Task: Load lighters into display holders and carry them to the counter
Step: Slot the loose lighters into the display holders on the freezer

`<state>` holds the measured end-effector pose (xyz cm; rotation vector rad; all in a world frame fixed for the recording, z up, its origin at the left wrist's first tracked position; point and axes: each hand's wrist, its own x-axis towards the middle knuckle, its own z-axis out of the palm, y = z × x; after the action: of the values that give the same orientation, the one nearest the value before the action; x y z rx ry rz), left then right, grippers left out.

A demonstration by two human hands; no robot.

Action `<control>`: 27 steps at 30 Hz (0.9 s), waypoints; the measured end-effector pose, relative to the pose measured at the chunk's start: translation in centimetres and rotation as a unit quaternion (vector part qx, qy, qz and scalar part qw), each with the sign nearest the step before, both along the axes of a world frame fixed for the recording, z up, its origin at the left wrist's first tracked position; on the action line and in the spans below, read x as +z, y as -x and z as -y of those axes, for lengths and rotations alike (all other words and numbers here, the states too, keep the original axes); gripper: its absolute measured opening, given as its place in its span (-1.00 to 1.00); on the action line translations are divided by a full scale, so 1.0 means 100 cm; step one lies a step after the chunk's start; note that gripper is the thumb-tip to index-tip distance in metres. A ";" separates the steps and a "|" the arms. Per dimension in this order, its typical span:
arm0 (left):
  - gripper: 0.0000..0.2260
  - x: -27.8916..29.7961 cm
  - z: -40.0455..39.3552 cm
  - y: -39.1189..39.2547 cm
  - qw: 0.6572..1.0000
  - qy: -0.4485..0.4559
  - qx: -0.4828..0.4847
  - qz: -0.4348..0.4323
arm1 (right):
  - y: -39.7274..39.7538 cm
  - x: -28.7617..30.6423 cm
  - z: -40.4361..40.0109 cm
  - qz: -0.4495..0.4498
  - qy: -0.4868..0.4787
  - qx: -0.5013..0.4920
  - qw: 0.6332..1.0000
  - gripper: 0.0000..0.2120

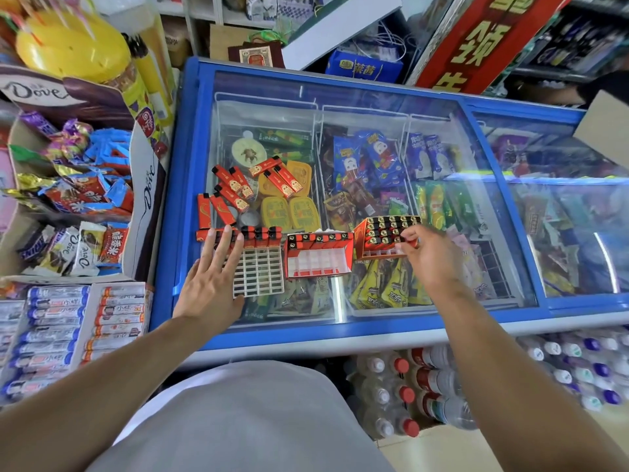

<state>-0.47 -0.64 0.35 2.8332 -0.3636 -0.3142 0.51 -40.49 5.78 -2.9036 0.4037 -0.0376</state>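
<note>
the blue freezer [190, 185] with its glass lid serves as the working surface. three display holders sit along its near edge: the white grid holder [259, 271], the red middle holder [318, 255], and the right holder [384, 238], nearly full. loose lighters [235, 189] lie scattered behind, within reach. the left hand [212, 279] lies flat with fingers straight, likely steadying the white holder. the right hand [427, 255] pinches what seems a single lighter [410, 242] at the right holder, its grip narrow.
</note>
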 end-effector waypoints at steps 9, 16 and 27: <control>0.03 0.007 -0.001 -0.003 0.999 0.030 -0.001 -0.020 | -0.010 0.029 -0.035 0.007 0.015 -0.008 1.000 -0.95; -0.09 0.015 -0.009 -0.009 0.996 0.074 -0.016 -0.039 | -0.091 0.026 -0.159 -0.057 -0.169 0.155 0.972 -0.89; -0.12 -0.001 -0.050 0.017 0.994 0.074 0.009 -0.081 | -0.180 -0.048 -0.271 -0.169 -0.037 0.208 0.963 -0.92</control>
<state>-2.20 4.34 0.24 2.6434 -0.3131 -0.4880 18.47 -13.36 0.95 -2.8537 -0.1600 0.5293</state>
